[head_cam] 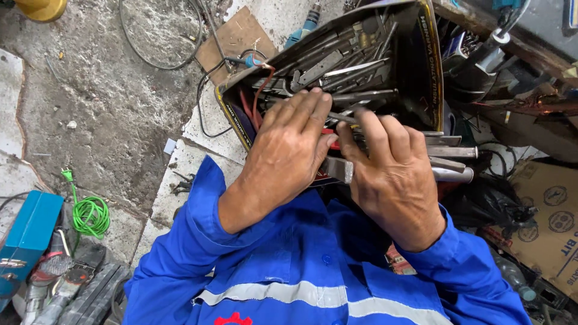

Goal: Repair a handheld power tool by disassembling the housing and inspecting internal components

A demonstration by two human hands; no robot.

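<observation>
- The person in the blue work shirt (301,265) has both hands down in a battered metal box (430,66) crammed with tools.
- The left hand (286,153) lies flat over the pile near the front edge of the box, fingers (304,108) stretched out side by side and resting on the steel bars; the thumb presses toward a small red piece (330,137) between the two hands. I cannot tell whether that hand actually grips anything.
- The right hand (391,174) sits just beside it, knuckles up, fingers curled down among the long steel tools (451,152) that poke out over the right side of the box. It seems to close on one of them, though the fingertips are hidden.
- A square-ended metal bar (340,170) shows in the gap under both hands, at the near rim of the box.
- A red-brown wire (260,90) loops up from the left corner of the box, close to the left hand.
- On the concrete floor (108,102) to the left lies a coiled green cord (90,215), with a teal case (27,235) beside it.
- A cardboard carton (551,222) stands at the right, well apart from the hands.
</observation>
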